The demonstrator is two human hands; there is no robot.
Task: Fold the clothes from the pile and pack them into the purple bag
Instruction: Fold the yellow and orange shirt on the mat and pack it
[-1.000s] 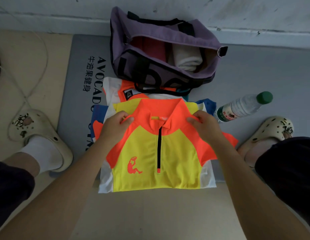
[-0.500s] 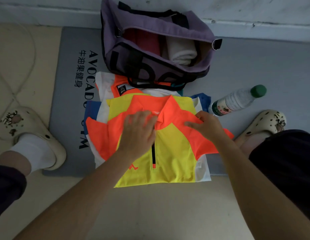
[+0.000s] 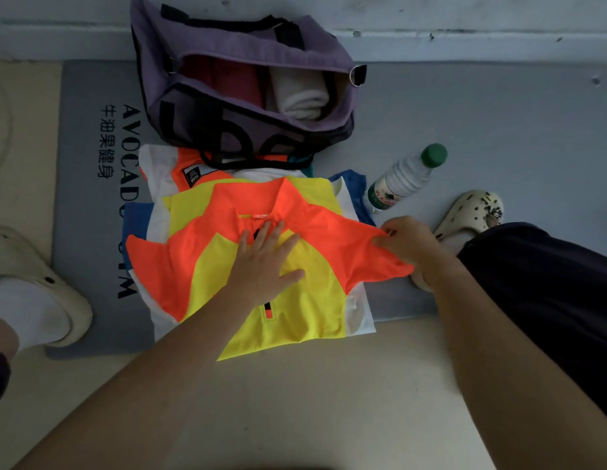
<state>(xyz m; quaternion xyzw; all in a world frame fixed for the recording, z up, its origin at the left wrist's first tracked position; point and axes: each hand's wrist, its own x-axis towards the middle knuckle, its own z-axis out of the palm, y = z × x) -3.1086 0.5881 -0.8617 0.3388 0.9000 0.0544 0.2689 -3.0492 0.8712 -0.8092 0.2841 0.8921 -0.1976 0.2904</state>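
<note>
Orange sleeve [image 3: 369,252] pinched, jersey [image 3: 315,300] pressed

We view a dim, evenly lit scene with soft shadows; wide-angle distortion bends the edges, the forearms nearest us blur, and the neon shirt [image 3: 308,259] appears oversaturated.

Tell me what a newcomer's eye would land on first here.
First, the neon orange and yellow zip-neck shirt spread on top of the clothes pile in the middle, with the left hand pressed flat on its chest and the right hand pinching its right sleeve. Next, the open purple bag behind the pile by the wall, with rolled clothes inside.
</note>
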